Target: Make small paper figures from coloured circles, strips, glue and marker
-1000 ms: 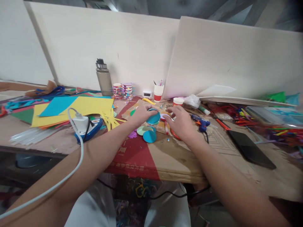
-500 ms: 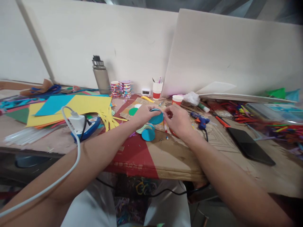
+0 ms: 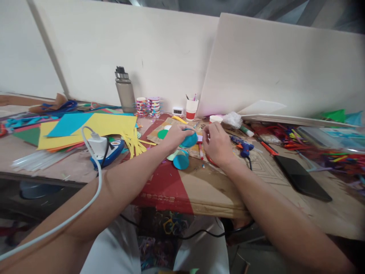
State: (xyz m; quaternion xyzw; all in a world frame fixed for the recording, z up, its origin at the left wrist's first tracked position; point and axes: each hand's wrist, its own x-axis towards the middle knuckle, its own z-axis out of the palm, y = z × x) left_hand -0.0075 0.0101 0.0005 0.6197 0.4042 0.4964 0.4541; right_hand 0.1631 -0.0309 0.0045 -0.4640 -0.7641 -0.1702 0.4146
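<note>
Grey water bottle [image 3: 124, 92] stood upright at the rear of the bench [image 3: 222, 190]. Yellow paper sheets [image 3: 94, 129] lay left; blue glue gun [image 3: 242, 146] and black phone [image 3: 302, 178] lay right.

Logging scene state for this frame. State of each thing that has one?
left hand: gripping blue paper disc
right hand: fingers pinched beside the disc
second blue disc: lying loose on cardboard
water bottle: upright, capped
paper cup: upright, holding pens
glue gun: lying down
phone: screen dark
</note>
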